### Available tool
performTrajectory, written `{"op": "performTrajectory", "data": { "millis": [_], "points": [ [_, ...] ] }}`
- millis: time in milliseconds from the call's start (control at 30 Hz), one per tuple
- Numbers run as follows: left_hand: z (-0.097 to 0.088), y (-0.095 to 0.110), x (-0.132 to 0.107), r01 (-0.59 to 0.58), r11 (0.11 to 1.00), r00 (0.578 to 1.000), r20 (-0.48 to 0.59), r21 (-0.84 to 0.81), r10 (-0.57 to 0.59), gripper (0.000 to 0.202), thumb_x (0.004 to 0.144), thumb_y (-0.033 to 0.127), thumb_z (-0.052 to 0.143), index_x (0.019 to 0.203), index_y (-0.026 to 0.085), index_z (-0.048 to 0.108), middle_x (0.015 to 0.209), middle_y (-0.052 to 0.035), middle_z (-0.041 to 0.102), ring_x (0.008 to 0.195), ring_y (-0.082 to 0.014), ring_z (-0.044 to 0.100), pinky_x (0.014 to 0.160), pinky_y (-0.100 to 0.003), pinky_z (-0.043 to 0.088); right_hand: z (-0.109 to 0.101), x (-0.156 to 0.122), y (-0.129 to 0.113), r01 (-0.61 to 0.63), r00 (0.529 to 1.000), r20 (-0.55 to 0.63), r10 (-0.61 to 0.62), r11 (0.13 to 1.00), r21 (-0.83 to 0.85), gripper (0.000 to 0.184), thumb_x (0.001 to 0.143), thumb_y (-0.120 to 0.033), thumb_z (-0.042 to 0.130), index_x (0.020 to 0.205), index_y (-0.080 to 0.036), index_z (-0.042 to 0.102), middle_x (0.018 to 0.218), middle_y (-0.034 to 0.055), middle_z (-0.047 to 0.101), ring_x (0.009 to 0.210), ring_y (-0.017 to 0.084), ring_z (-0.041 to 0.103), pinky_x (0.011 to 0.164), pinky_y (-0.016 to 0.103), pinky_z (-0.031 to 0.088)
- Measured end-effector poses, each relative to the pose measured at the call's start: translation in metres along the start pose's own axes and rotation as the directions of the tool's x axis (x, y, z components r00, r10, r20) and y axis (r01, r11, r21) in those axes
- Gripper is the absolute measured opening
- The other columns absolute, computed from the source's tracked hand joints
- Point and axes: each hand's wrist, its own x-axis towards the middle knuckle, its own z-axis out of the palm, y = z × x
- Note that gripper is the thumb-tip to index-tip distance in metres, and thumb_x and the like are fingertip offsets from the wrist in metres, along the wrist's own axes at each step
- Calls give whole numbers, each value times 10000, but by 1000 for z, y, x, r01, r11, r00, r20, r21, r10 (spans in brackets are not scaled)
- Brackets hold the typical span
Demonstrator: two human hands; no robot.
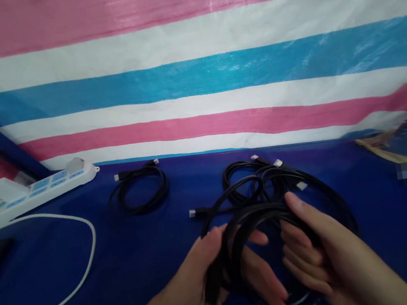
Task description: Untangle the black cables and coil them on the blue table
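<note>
Holding a coiled black cable (254, 211) above the blue tabletop (137, 267), with left hand (193, 279) curled round one side and right hand (326, 246) clamped on the other; facing more black cables (258, 179) just beyond, a white power strip (56, 185) farther left, a striped tarpaulin (191, 76) behind.

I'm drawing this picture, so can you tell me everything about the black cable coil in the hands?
The black cable coil has several round loops, smooth and a little shiny, like plastic or rubber. It's held tilted over the blue table. The left hand grips its left side; the right hand holds its upper right, fingers curled inside. Its bottom loops show below the fingers. A thick dark part sits by the left palm, too blurry to name.
</note>
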Motion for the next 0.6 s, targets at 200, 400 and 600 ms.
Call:
{"op": "performTrajectory", "data": {
  "millis": [200, 400, 600],
  "points": [
    [3, 2, -5, 310, 914, 947, -176, 262, -270, 94, 690, 195, 683, 641, 118, 659, 592, -12, 649, 587, -100, 619, 750, -240, 466, -4, 4, 6, 66, 997, 3, -76, 849, -524, 594, 697, -682, 611, 506, -177, 364, 435, -86, 232, 392, 27, 175, 381, 207, 85],
    [3, -3, 0, 189, 927, 931, -360, 323, -64, 267, 748, 410, 652, 703, 156, 586, 299, 121, 296, 255, -35, 225, 329, -166, 274, 6, 2, 22, 40, 998, 51, -25, 952, -304, 516, 765, -651, 566, 590, -176, 466, 404, -109, 215, 341, 27, 164, 340, 173, 183],
    [10, 1, -2, -79, 996, 874, -479, 32, 85, 561, 714, 392, 693, 426, 185, 258, 321, 110, 181, 271, -5, 210, 360, -158, 307, 15, -1, 27, 41, 995, 93, -37, 998, -43, 438, 781, -522, 640, 582, -174, 464, 447, -67, 374, 447, 64, 414, 618, 237, 473]
  ]
}}
